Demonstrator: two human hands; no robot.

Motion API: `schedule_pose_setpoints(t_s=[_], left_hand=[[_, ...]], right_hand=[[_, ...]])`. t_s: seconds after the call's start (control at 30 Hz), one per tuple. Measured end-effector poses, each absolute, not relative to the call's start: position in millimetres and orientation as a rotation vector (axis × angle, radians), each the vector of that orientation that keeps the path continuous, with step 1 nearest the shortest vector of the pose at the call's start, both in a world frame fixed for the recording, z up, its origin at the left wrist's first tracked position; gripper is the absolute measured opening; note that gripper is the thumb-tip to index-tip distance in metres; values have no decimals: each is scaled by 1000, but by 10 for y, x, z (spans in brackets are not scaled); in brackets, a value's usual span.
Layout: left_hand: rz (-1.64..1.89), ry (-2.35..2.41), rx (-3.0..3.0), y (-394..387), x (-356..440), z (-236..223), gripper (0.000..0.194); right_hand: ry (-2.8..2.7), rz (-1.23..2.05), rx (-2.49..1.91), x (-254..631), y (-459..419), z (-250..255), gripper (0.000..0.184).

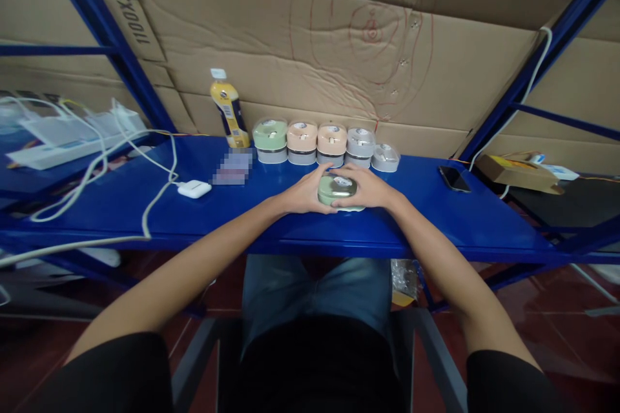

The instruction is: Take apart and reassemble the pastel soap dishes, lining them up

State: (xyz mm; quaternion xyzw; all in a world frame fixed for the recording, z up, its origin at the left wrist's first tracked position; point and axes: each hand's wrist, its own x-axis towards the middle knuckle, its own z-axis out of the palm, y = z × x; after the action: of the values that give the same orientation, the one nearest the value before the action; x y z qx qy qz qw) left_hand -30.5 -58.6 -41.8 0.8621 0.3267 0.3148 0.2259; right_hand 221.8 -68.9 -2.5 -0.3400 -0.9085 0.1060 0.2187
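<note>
1. Container (334,195), pale green, oval; glossy lid (332,186) bearing pale label (345,181).
2. Near front edge of flat blue tabletop (271,227); contact unclear.
3. Left hand (306,193) and right hand (372,188) grip opposite sides.

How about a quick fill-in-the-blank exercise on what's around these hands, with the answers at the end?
1. The person's left grip and right grip are both on a container whose colour is ____.
2. Behind it, the number of peach-topped stacks is ____.
3. The cap on the bottle is coloured ____.
4. The phone lies on the blue surface, toward the person's ____ side.

Missing words: green; two; white; right.
</note>
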Motion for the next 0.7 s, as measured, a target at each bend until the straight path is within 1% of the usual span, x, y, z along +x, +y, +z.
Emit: schedule_pose_setpoints(t_s=[0.1, 0.3, 0.4, 0.53, 0.63, 0.7], left_hand=[[866, 893, 2405, -574, -312, -438, 129], [782, 984, 2395, -634, -402, -460, 123], [748, 1026, 2415, -644, -430, -470, 112], [696, 1057, 2442, -643, -421, -458, 102], [679, 1073, 2464, -652, -406, -439, 98], [668, 1082, 2481, -662, -401, -430, 96]], right_hand=[[-2542, 281, -964, 2190, -730, -43, 89], [-2588, 195, -1132, 2362, -928, -19, 96], [-2501, 82, -1448, 2674, -1158, -3, 99], [-2203, -123, -2024, 3208, -1390, 13, 93], [-1901, -184, -2352, 3501, -1316, 40, 92], [-1724, -174, -2468, 3595, -1134, 63, 91]])
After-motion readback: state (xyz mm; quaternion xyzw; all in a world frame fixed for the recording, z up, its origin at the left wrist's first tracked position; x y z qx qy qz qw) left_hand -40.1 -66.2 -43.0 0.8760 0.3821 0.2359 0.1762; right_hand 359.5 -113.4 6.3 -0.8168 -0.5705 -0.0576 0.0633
